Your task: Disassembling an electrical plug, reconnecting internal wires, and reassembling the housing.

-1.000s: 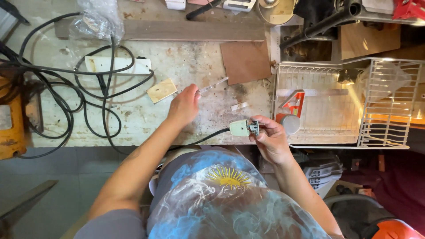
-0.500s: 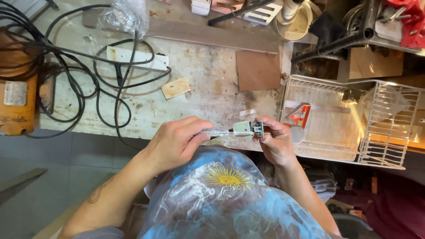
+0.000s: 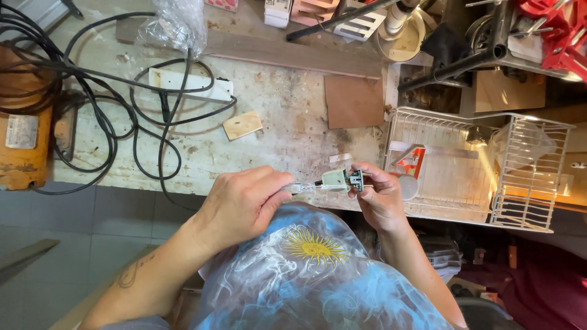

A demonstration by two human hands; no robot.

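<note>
The big workbench is dusty and stained, and a white wire basket sits at its right end. Black cables loop across the left side near a white power strip. A small wood piece lies flat in the middle. The person's left hand is curled shut, knuckles up, around a thin tool (a screwdriver, maybe). Its tip points right into a small pale plug. The right hand pinches the plug with bent fingers, just over the bench's front edge.
</note>
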